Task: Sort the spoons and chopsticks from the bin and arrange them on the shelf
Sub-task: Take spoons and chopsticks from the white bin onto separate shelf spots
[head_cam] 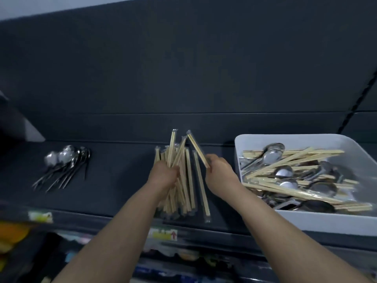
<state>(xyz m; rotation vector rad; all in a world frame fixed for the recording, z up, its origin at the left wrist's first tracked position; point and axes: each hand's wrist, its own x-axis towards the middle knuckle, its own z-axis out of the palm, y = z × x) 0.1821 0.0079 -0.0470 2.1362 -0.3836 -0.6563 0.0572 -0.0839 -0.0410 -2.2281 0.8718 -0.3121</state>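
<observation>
On the dark shelf [122,170] lies a pile of wrapped wooden chopsticks [187,193] in the middle. My left hand [163,176] grips a few chopstick packs [173,150] that fan upward from the pile. My right hand [218,170] pinches one wrapped chopstick pair [196,148], tilted up to the left, just right of the pile. A row of metal spoons [65,164] lies on the shelf at the left. The white bin [326,221] at the right holds several mixed spoons and chopsticks.
A dark back wall [183,78] rises behind the shelf. Below the shelf's front edge, price tags [163,234] and blurred packaged goods [183,256] fill a lower shelf. A grey object [18,123] juts in at the far left.
</observation>
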